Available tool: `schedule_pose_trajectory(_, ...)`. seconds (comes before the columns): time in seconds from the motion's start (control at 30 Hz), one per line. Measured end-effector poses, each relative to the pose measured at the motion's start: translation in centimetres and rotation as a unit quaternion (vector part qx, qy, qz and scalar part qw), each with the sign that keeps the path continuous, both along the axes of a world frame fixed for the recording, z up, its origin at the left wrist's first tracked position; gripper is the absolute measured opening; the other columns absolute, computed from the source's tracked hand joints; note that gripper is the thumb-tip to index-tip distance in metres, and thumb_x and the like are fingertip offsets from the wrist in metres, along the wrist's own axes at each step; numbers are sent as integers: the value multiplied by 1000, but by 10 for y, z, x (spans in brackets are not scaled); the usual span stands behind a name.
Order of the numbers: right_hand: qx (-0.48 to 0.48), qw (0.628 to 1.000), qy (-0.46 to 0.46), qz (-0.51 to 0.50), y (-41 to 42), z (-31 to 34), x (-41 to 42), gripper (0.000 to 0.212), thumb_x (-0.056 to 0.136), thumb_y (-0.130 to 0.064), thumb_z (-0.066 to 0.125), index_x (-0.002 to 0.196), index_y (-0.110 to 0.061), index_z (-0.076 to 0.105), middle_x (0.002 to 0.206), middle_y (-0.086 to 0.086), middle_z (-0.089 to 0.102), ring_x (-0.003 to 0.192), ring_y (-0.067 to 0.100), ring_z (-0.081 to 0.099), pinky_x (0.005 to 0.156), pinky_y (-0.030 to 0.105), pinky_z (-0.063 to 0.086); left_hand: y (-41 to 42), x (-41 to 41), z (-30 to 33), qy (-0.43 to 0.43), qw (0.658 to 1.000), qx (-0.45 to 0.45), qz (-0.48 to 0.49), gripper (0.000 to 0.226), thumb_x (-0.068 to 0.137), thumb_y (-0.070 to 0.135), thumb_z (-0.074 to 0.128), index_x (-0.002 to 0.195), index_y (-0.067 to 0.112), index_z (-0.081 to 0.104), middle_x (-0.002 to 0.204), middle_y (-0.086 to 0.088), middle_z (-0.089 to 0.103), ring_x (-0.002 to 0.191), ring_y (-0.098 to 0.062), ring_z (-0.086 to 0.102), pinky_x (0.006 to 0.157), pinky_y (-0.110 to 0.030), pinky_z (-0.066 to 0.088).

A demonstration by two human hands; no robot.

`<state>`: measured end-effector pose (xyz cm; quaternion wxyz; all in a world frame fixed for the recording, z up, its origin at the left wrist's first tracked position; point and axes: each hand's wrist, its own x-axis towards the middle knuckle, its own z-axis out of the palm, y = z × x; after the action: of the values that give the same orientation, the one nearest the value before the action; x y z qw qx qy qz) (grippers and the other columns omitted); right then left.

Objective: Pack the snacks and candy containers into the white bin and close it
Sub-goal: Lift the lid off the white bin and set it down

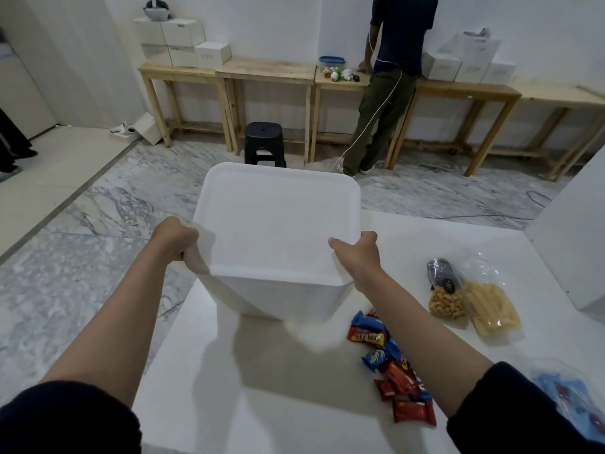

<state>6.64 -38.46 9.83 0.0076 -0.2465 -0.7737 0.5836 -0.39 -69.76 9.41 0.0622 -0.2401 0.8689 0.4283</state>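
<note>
Both hands clamped on the white bin (278, 231), lidded and lifted clear of the table (209, 404): left hand (175, 235) on its left rim, right hand (358, 252) on its right. Snack wrappers (393, 365) nearer the right arm, near-right of the bin, still unpacked
</note>
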Motion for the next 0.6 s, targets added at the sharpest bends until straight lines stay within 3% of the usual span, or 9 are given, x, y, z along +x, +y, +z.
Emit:
schedule_pose_trajectory(0.1,3,1000,-6,3,1,0,-1,49,86,-27,62,122,-6,37,106,2,54,93,22,55,79,33,47,0,1,7,-8,1000,-1,-15,18,78,-2,44,91,-7,54,92,-24,57,78,-35,57,64,-43,54)
schedule_pose_trajectory(0.17,-1,1000,-24,-1,1,-1,-2,42,91,-30,54,122,-2,45,111,7,58,95,23,57,78,32,48,-1,0,12,-17,1000,0,-21,19,80,-2,45,95,-8,55,90,-23,58,72,-32,58,58,-38,55)
schedule_pose_trajectory(0.27,-7,999,-41,0,3,0,0,28,99,-26,39,103,-2,52,83,3,52,69,17,50,57,26,38,-4,-2,14,-36,999,4,-23,26,85,-3,46,109,-7,55,82,-15,54,68,-27,54,48,-29,47)
schedule_pose_trajectory(0.33,7,999,-48,-1,6,0,-1,30,101,-27,34,87,-5,48,71,1,44,58,15,40,50,26,29,-6,-6,11,-23,1000,-4,-15,31,88,2,45,117,-7,54,80,-14,53,77,-30,55,63,-38,52)
schedule_pose_trajectory(0.4,19,999,-51,-5,9,-2,-2,34,101,-31,32,79,-8,44,68,2,42,56,15,37,48,27,27,-2,-5,13,-11,1000,-19,-11,25,90,6,45,110,-3,55,72,-10,48,82,-30,52,73,-40,51)
schedule_pose_trajectory(0.47,22,999,-46,-5,10,-4,-2,36,102,-30,31,75,-9,41,68,1,41,56,15,37,48,27,27,0,-3,13,-10,999,-32,-11,16,86,2,49,99,-5,53,73,-12,48,76,-30,54,59,-35,53)
schedule_pose_trajectory(0.53,36,999,-34,-1,11,-6,-1,38,102,-28,31,68,-12,37,65,1,38,56,15,36,49,26,26,0,-1,9,-5,1000,-28,-2,25,78,-2,52,101,-12,54,85,-20,53,71,-31,56,43,-25,44)
schedule_pose_trajectory(0.6,38,999,-20,5,10,-8,2,34,102,-27,33,73,-10,42,70,3,43,63,19,44,53,26,31,2,3,5,22,1000,-7,16,31,76,-2,47,103,-14,55,90,-25,55,76,-36,58,49,-26,43)
